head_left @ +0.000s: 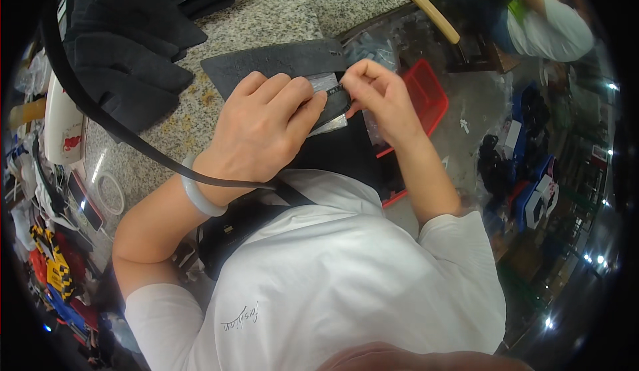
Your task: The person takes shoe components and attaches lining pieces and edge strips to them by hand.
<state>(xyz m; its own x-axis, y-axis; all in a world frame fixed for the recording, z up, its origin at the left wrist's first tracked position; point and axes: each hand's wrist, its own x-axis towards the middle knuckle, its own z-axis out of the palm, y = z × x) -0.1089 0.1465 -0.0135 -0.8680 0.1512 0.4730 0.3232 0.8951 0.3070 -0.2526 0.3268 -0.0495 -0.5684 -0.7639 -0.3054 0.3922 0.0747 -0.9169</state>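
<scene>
My left hand (263, 121), with a pale bangle (201, 194) on the wrist, presses its closed fingers and thumb on a small dark curved piece (335, 104) at the counter's front edge. At that piece's right end, my right hand (381, 94) pinches its dark edge between thumb and fingertips. A silvery flat piece (331, 123) shows beneath it; I cannot tell whether they are joined. Just beyond my hands lies a larger dark grey flat piece (273, 64), partly covered by my left hand.
Stacked dark cut pieces (136, 54) cover the far left of the speckled counter (279, 11). A yellow curved handle (426, 8) lies at the far right. Below the edge stands a red basket (426, 94). Another person (549, 28) is at far right. A black strap (126, 134) crosses the left side.
</scene>
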